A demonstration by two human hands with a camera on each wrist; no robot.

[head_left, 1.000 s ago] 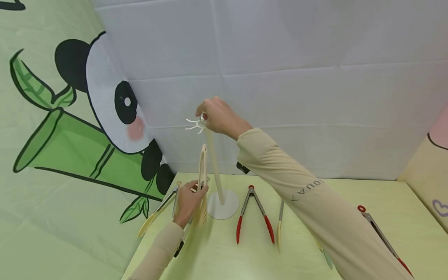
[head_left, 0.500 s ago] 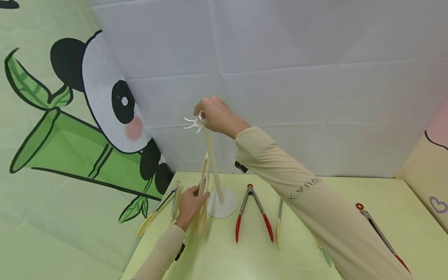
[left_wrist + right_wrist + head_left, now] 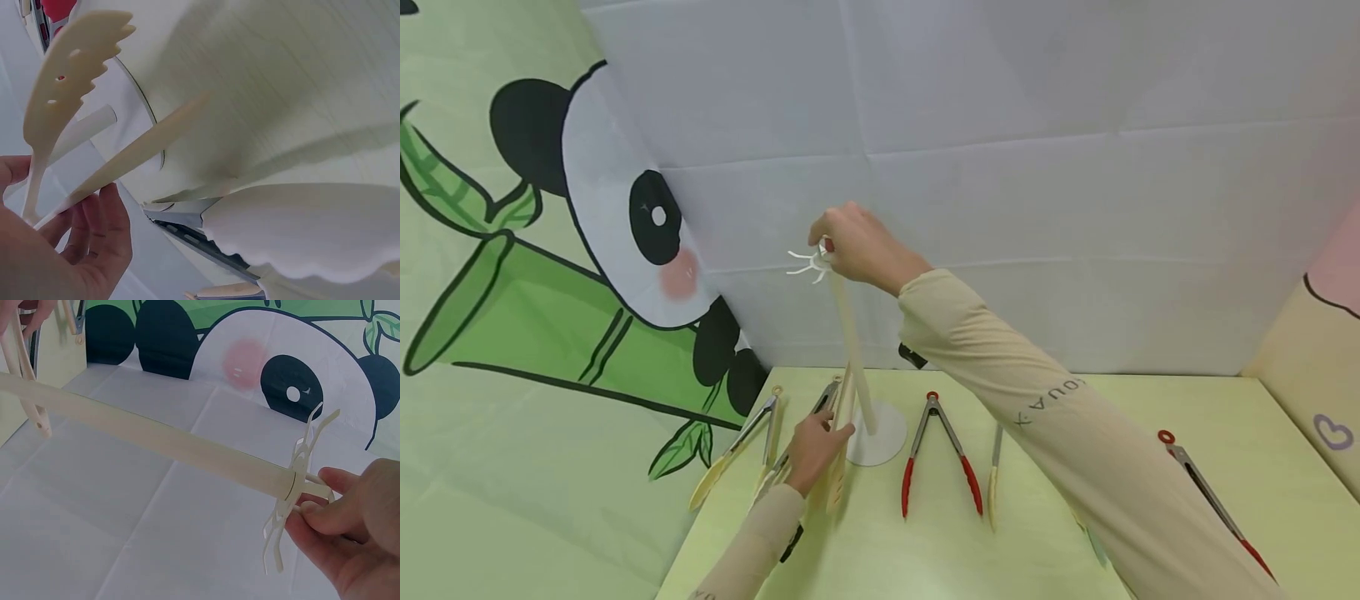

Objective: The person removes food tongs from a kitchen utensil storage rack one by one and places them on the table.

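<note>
My left hand (image 3: pixel 815 454) grips a pair of one-piece cream tongs (image 3: pixel 65 81), low beside the pole of a white hook stand (image 3: pixel 850 342). In the left wrist view its two slotted, scalloped arms spread apart above the fingers. My right hand (image 3: pixel 867 248) pinches the tip on top of the stand, just above the ring of thin curved hooks (image 3: pixel 303 450). No tongs show on the hooks in view. The stand's round base (image 3: pixel 887 442) sits on the table, with the pole leaning slightly in the head view. The left palm hides part of the tongs.
Silver tongs with cream ends (image 3: pixel 726 467) lie at the table's left, and another silver pair (image 3: pixel 826 398) lies behind my left hand. Red-tipped tongs (image 3: pixel 933 407) lie spread right of the base. More red-tipped tongs (image 3: pixel 1206 487) lie far right. A white cloth wall (image 3: pixel 1075 208) stands behind.
My left hand has lowered the cream tongs beside the pole, their top end dropping well below the hooks. My right hand has stayed at the top of the stand. The view has shifted slightly.
</note>
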